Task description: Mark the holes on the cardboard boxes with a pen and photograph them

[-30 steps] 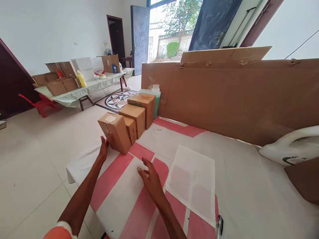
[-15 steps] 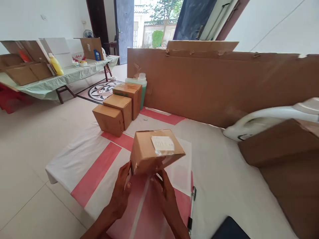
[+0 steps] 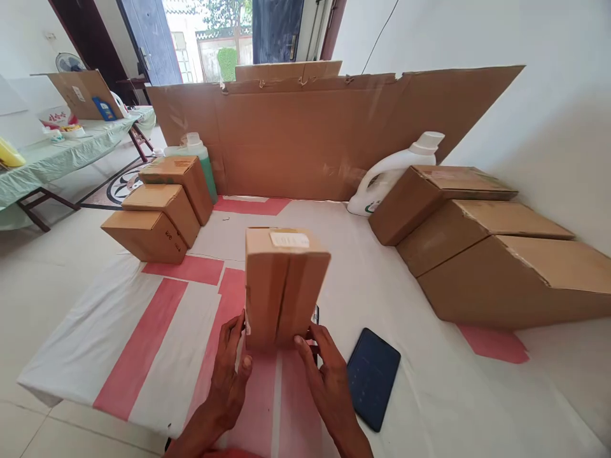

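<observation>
A small brown cardboard box [image 3: 286,292] stands in front of me, its seamed face toward me and a white label on its top. My left hand [image 3: 229,375] is against its left side, fingers behind the lower edge and thumb apart from the face. My right hand [image 3: 327,369] grips the lower right corner, with the thumb on the front face. Whether the box rests on the table or hangs just above it, I cannot tell. A dark tablet-like slab [image 3: 375,378] lies to the right of my right hand.
Several cardboard boxes flank the white-and-red table cover [image 3: 153,375]: left boxes [image 3: 157,222] and right boxes [image 3: 506,273]. Behind stand a bottle of green liquid [image 3: 207,168], a white jug [image 3: 391,168] and a tall cardboard panel [image 3: 286,140]. Another table [image 3: 95,137] is at far left.
The view has swung to the right, bringing more right-hand boxes and the whole dark slab into sight. The held box has tipped so its seamed face points at me.
</observation>
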Action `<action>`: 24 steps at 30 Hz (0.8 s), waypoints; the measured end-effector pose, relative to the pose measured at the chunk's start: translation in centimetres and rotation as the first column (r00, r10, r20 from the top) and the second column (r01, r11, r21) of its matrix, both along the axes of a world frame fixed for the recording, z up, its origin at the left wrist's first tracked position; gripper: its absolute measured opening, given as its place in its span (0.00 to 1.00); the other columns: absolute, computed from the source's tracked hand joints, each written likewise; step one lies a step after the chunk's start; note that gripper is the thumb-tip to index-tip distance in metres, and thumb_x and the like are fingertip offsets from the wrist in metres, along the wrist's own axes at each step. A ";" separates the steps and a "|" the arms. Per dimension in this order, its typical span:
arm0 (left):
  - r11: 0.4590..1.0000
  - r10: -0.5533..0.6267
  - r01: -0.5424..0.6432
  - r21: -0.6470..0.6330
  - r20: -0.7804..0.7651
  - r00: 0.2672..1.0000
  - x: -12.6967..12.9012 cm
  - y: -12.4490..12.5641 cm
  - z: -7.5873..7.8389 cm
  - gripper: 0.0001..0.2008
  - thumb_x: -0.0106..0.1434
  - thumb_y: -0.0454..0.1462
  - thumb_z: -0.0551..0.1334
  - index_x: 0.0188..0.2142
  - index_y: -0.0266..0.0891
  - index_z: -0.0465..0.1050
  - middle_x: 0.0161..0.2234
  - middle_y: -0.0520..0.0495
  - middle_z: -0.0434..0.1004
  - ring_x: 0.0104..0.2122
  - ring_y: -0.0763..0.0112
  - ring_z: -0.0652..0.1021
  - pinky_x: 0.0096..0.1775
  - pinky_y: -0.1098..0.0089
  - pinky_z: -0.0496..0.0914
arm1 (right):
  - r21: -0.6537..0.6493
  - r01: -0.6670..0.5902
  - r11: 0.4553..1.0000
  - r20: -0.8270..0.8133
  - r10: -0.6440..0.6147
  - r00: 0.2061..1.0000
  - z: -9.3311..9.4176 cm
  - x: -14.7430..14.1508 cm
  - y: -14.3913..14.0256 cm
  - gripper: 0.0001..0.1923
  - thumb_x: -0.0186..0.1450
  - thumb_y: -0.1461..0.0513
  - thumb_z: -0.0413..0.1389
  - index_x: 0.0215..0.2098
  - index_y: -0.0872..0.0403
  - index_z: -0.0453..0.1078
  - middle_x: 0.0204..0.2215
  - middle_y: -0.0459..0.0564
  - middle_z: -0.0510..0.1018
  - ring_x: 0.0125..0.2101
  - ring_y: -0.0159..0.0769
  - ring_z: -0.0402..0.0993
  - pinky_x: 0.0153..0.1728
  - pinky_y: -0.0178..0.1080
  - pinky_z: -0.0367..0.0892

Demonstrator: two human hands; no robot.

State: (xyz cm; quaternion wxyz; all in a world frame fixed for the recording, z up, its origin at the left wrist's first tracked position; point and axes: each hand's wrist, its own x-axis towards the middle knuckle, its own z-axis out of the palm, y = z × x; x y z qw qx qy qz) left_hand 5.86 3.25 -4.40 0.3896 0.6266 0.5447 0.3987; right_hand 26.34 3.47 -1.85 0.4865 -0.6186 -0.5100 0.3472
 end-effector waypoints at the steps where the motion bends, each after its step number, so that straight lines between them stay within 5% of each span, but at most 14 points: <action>1: 1.000 0.014 -0.014 -0.004 -0.003 1.000 0.0 0.2 0.4 0.32 0.76 0.55 0.49 0.74 0.50 0.56 0.70 0.37 0.61 0.70 0.48 0.63 0.66 0.43 0.63 | 0.007 0.005 1.000 -0.004 -0.005 1.000 0.1 -0.2 0.1 0.20 0.74 0.47 0.54 0.55 0.50 0.74 0.42 0.53 0.77 0.37 0.42 0.77 0.32 0.39 0.74; 5: 0.998 0.055 -0.055 -0.001 -0.005 0.998 0.0 0.9 1.3 0.32 0.75 0.57 0.48 0.71 0.47 0.61 0.63 0.36 0.67 0.63 0.48 0.70 0.63 0.45 0.67 | -0.025 -0.020 0.999 -0.024 0.019 1.000 0.0 -1.0 0.6 0.23 0.75 0.45 0.52 0.57 0.49 0.75 0.46 0.55 0.77 0.40 0.44 0.77 0.33 0.40 0.74; 10: 0.998 0.055 -0.056 -0.040 -0.024 0.998 -0.2 1.3 1.3 0.31 0.77 0.57 0.46 0.71 0.46 0.61 0.60 0.37 0.67 0.61 0.53 0.71 0.64 0.48 0.66 | -0.067 -0.070 0.995 -0.045 0.067 0.997 -0.9 -1.4 1.3 0.25 0.76 0.44 0.50 0.55 0.51 0.77 0.49 0.57 0.79 0.46 0.47 0.77 0.47 0.45 0.74; 13: 0.999 0.021 -0.022 -0.030 -0.045 0.999 -1.1 1.7 1.0 0.32 0.76 0.57 0.46 0.71 0.46 0.62 0.62 0.37 0.67 0.63 0.52 0.70 0.66 0.47 0.64 | -0.104 -0.095 0.990 -0.100 0.084 0.991 -1.2 -0.7 1.2 0.28 0.75 0.42 0.48 0.55 0.51 0.78 0.52 0.57 0.80 0.52 0.49 0.76 0.56 0.48 0.71; 19: 0.990 0.129 -0.124 -0.065 0.078 0.989 -3.2 2.5 -0.5 0.37 0.74 0.62 0.46 0.70 0.44 0.64 0.63 0.36 0.70 0.62 0.49 0.73 0.64 0.46 0.67 | -0.203 -0.037 0.978 -0.112 0.014 0.994 -1.4 0.8 0.9 0.35 0.72 0.38 0.50 0.62 0.52 0.73 0.59 0.60 0.78 0.55 0.53 0.77 0.55 0.52 0.73; 24: 0.995 -0.050 0.058 -0.083 0.099 0.994 -3.1 2.2 1.1 0.35 0.75 0.59 0.46 0.73 0.46 0.60 0.70 0.39 0.65 0.68 0.49 0.66 0.69 0.48 0.60 | -0.130 -0.225 0.966 -0.058 0.219 0.974 -1.3 -0.1 0.7 0.38 0.68 0.44 0.61 0.71 0.47 0.63 0.66 0.57 0.72 0.61 0.53 0.74 0.62 0.55 0.69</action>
